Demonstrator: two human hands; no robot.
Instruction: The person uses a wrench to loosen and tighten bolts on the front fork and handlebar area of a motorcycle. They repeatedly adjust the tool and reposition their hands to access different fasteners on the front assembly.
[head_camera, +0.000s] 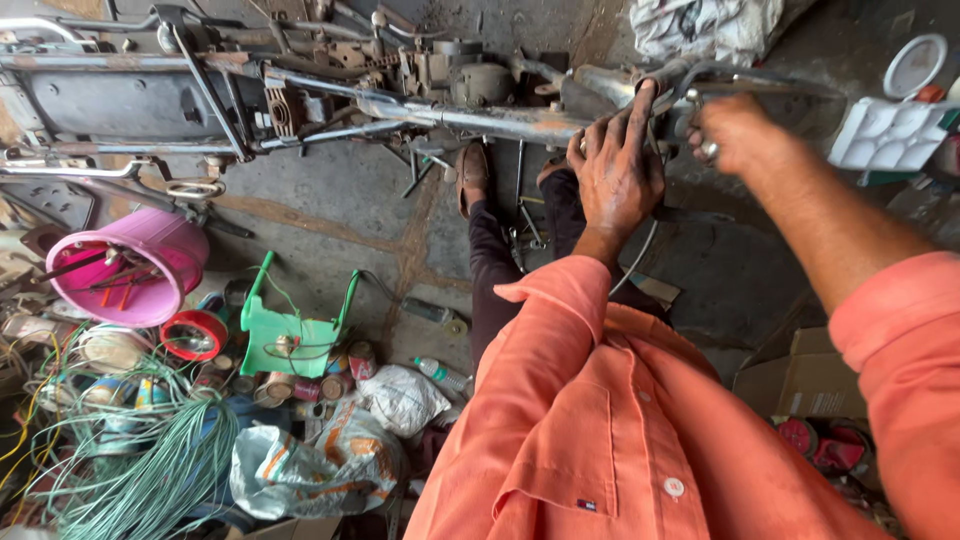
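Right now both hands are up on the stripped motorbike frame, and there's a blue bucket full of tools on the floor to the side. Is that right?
Almost. The bucket is pink, not blue. It lies tipped on its side with tools poking out of it. The rest holds: the left hand and the right hand are both up on the stripped motorbike frame. The head view shows it.

A stripped motorcycle frame (330, 100) lies across the far side of the floor (330, 215). Both hands rest on its right end, the left hand (615, 170) left of the right hand (730, 130). A bucket (130, 265) stands nearer left, a stool (290, 335) to its right, wire coils (140, 470) in front of them
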